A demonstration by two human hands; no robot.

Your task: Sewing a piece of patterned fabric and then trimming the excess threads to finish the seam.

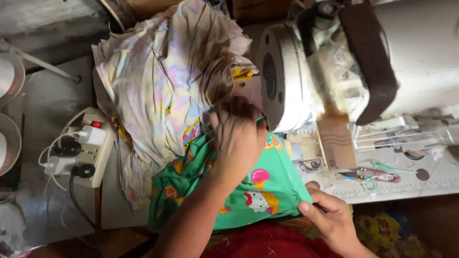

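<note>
Now, left hand (236, 136) pressed flat on green printed fabric (258, 196) beside sewing machine (334, 62); right hand (330, 217) pinching its near edge. Should keep cloth taut, edge aligned, I reckon.

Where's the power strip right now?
The power strip sits at the left of the head view, on the table beside the pale patterned cloth pile, with several plugs in it.

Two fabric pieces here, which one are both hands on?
The green cartoon-print fabric: left hand presses its top edge, right hand pinches its lower corner. The pale pastel fabric lies bunched behind, untouched.
</note>
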